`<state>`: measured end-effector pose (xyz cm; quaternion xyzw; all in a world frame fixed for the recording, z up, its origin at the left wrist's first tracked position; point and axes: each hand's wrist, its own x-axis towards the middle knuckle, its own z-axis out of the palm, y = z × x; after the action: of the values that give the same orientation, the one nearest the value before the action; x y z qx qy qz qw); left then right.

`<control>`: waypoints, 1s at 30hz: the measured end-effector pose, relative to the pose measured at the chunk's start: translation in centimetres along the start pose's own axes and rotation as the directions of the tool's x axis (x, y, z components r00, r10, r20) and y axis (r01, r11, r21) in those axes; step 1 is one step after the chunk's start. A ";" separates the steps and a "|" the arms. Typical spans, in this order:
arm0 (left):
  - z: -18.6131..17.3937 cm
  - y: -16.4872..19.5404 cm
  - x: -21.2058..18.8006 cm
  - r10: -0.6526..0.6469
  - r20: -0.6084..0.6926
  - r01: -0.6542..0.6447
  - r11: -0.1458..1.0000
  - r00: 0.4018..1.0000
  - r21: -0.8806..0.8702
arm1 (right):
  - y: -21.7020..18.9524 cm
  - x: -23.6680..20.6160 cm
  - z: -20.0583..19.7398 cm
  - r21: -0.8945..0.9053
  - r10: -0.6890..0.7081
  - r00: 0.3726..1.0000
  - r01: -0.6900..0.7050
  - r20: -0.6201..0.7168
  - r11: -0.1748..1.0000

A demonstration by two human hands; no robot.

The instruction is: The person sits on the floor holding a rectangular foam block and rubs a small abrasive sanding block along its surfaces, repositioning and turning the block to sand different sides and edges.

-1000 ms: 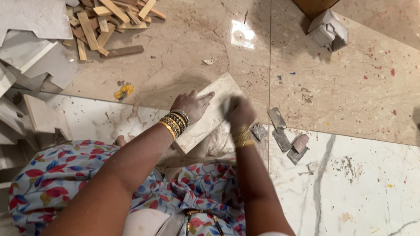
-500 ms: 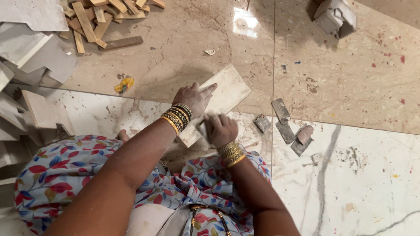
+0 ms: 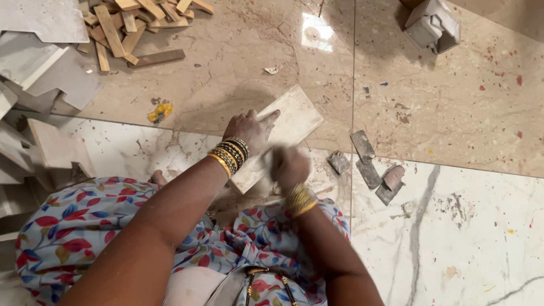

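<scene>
From the left hand (image 3: 249,129) on the pale tile piece (image 3: 279,134), bare floor (image 3: 238,62) opens toward twelve o'clock, while grey stone scraps (image 3: 371,167) crowd three o'clock and stacked tile offcuts (image 3: 48,150) block nine.

Floor under me: polished beige marble slabs (image 3: 453,107) ahead, white grey-veined slabs (image 3: 464,238) nearer | Light: bright glare patch (image 3: 316,32) on the beige | Top left: heap of wooden offcuts (image 3: 130,28) | Left edge: stacked pale tile pieces (image 3: 39,85) | Top right: small grey block (image 3: 433,25) | Specks: paint flecks, yellow scrap (image 3: 160,111)
</scene>
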<state>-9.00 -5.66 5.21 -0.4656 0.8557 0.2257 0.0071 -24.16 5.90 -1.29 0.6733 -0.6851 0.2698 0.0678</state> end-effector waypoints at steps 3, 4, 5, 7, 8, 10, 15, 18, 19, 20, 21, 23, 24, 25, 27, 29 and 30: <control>-0.2 0.0 0.0 0.008 0.037 -0.007 1.000 0.999 -0.007 | -1.8 -1.1 -0.8 0.030 -0.178 0.979 0.182 -0.103 0.983; -0.3 -0.1 0.1 0.010 0.084 -0.010 1.000 0.996 0.003 | -1.0 -0.1 -0.8 0.029 -0.176 0.984 0.177 -0.026 0.984; -0.4 -0.2 0.2 0.010 0.128 -0.012 1.000 0.992 0.013 | 0.3 1.5 -0.7 0.027 -0.176 0.983 0.175 0.049 0.984; -0.3 -0.4 0.3 0.035 0.067 -0.038 0.998 0.997 0.044 | 4.4 5.7 -0.4 -0.126 0.114 0.993 -0.109 0.027 0.986; -0.2 -0.5 0.3 0.047 0.043 -0.049 0.997 0.998 0.056 | 6.4 7.7 0.0 -0.172 0.364 0.931 -0.359 -0.005 0.917; 0.1 -0.6 0.4 0.033 0.037 -0.034 0.999 0.999 0.035 | 9.9 11.1 0.4 -0.186 0.479 0.866 -0.499 -0.144 0.846; -0.3 -0.7 0.8 0.038 0.055 -0.040 0.998 0.998 0.044 | 11.2 13.2 -0.5 -0.148 0.549 0.835 -0.546 -0.023 0.824; -2.1 -1.9 1.5 0.059 0.204 -0.069 0.997 0.977 0.044 | 8.9 10.5 -1.7 -0.041 0.710 0.684 -0.715 0.167 0.698; -2.8 -2.5 1.8 0.118 0.168 -0.122 0.993 0.979 0.012 | 8.1 9.2 -2.2 -0.003 0.739 0.634 -0.758 0.226 0.652; -3.5 -3.1 2.1 0.173 0.126 -0.172 0.985 0.977 -0.016 | 7.2 7.7 -2.5 0.019 0.740 0.589 -0.787 0.326 0.617; -4.0 -3.5 2.5 0.130 0.142 -0.144 0.985 0.981 0.096 | 6.5 6.1 -2.7 0.038 0.731 0.537 -0.816 0.421 0.577; -4.4 -4.2 2.6 0.028 0.170 -0.080 0.949 0.985 0.304 | 5.2 3.0 -2.7 0.031 0.684 0.612 -0.754 0.396 0.656; -4.2 -4.1 2.4 0.005 0.116 -0.038 0.958 0.993 0.284 | 4.9 1.9 -2.7 0.025 0.659 0.646 -0.721 0.386 0.692; -3.7 -3.8 2.1 -0.021 0.060 0.004 0.965 0.998 0.263 | 4.6 0.9 -2.7 0.088 0.612 0.718 -0.669 0.331 0.738; -2.6 -3.2 1.2 -0.068 -0.037 0.074 0.980 0.997 0.184 | 3.9 -0.2 -2.5 0.206 0.507 0.837 -0.543 0.206 0.814; -1.3 -2.1 0.2 -0.111 -0.105 0.118 0.991 0.988 0.059 | 2.6 -0.6 -2.5 0.244 0.581 0.803 -0.595 0.134 0.766; -1.0 -1.8 -0.1 -0.111 -0.103 0.117 0.991 0.989 0.060 | 1.6 -0.8 -2.6 0.263 0.619 0.780 -0.619 0.094 0.740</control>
<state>-7.29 -6.83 5.43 -0.5240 0.8339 0.1733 -0.0071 -26.33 7.72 0.09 0.4104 -0.8244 0.3704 -0.1215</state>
